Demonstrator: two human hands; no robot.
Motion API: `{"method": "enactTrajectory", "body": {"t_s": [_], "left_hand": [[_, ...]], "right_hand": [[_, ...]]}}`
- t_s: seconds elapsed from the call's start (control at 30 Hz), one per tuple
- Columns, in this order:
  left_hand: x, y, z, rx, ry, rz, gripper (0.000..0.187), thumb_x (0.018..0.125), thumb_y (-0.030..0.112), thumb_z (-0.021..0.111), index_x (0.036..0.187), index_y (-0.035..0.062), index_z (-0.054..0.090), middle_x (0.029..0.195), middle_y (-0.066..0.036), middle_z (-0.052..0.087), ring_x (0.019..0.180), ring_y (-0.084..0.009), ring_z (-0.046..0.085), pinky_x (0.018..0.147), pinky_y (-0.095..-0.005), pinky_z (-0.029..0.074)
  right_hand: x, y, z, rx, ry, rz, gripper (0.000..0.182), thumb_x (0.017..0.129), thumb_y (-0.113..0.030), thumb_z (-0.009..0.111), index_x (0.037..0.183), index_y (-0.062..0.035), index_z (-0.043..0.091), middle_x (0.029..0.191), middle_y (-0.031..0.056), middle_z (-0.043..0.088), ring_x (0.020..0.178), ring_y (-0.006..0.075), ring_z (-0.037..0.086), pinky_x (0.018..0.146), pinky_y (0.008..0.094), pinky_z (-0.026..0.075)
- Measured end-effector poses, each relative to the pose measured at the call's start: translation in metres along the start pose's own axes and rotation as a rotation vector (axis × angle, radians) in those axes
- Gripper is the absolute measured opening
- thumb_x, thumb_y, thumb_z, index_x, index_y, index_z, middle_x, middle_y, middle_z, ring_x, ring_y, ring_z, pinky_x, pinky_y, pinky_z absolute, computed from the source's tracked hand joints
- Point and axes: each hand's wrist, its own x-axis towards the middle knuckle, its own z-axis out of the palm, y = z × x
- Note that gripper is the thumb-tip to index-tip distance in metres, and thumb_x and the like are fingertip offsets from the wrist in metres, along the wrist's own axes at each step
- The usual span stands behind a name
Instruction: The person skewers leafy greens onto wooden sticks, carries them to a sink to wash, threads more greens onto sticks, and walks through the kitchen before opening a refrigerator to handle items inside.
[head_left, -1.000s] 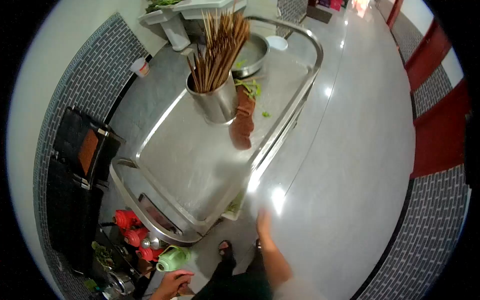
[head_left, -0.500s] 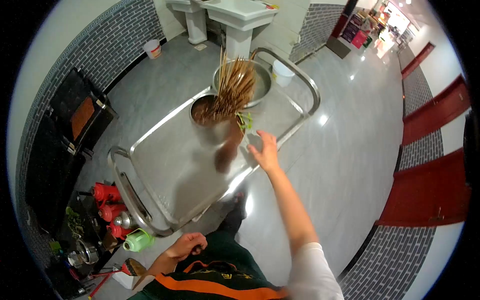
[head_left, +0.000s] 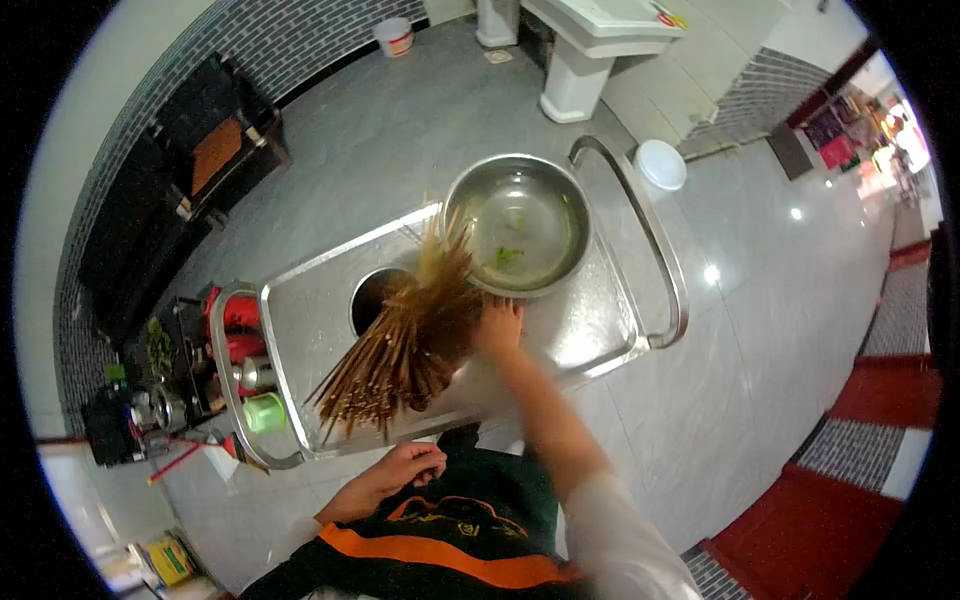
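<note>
One head-worn camera looks steeply down from above the person's chest, through a wide fisheye lens ringed in black. It faces forward over the steel table [head_left: 330, 310], fairly near, with the tiled floor [head_left: 760, 330] curving around it.

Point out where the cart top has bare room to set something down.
Bare steel lies on the cart top left of the skewer pot, and right of the right hand, below the steel bowl. The middle is crowded: skewers fan out there.
</note>
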Motion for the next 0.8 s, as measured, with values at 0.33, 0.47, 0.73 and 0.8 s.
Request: {"method": "enactTrajectory", "body": {"t_s": [0.33, 0.47, 0.73, 0.8], "left_hand": [[0.056, 0.006, 0.113, -0.337, 0.435, 0.187, 0.023, 0.082, 0.018, 0.044, 0.064, 0.0037, 0.046, 0.058, -0.001, 0.042, 0.048, -0.0075, 0.036, 0.043, -0.0206, 0.028], [0.084, 0.007, 0.127, -0.432, 0.501, 0.251, 0.021, 0.082, 0.016, 0.044, 0.065, 0.0038, 0.047, 0.058, -0.001, 0.042, 0.047, -0.0070, 0.035, 0.043, -0.0208, 0.027], [0.161, 0.060, 0.078, -0.268, 0.861, 0.662, 0.022, 0.083, 0.019, 0.046, 0.098, 0.0036, 0.051, 0.059, 0.000, 0.046, 0.048, -0.0069, 0.038, 0.045, -0.0213, 0.031], [0.207, 0.068, 0.046, 0.003, 1.126, 0.724, 0.029, 0.082, 0.017, 0.046, 0.108, 0.0039, 0.046, 0.065, -0.004, 0.051, 0.052, -0.0115, 0.044, 0.047, -0.0240, 0.036]], "right_hand": [[-0.039, 0.077, -0.054, 0.283, -0.231, -0.253, 0.030, 0.074, -0.011, 0.041, 0.100, 0.0000, 0.031, 0.079, 0.0265, 0.052, 0.070, 0.0383, 0.053, 0.064, 0.0445, 0.042], [-0.072, 0.116, -0.124, 0.351, -0.425, -0.259, 0.027, 0.074, -0.011, 0.043, 0.096, -0.0004, 0.031, 0.071, 0.0268, 0.052, 0.067, 0.0403, 0.052, 0.061, 0.0452, 0.040], [-0.070, 0.170, -0.189, 0.505, -0.299, -0.322, 0.016, 0.081, -0.012, 0.041, 0.094, -0.0039, 0.035, 0.074, 0.0210, 0.052, 0.067, 0.0356, 0.052, 0.057, 0.0397, 0.039], [-0.067, 0.172, -0.209, 0.674, -0.366, -0.200, 0.012, 0.083, -0.011, 0.039, 0.091, -0.0042, 0.036, 0.071, 0.0165, 0.050, 0.064, 0.0291, 0.050, 0.056, 0.0355, 0.038]]}}
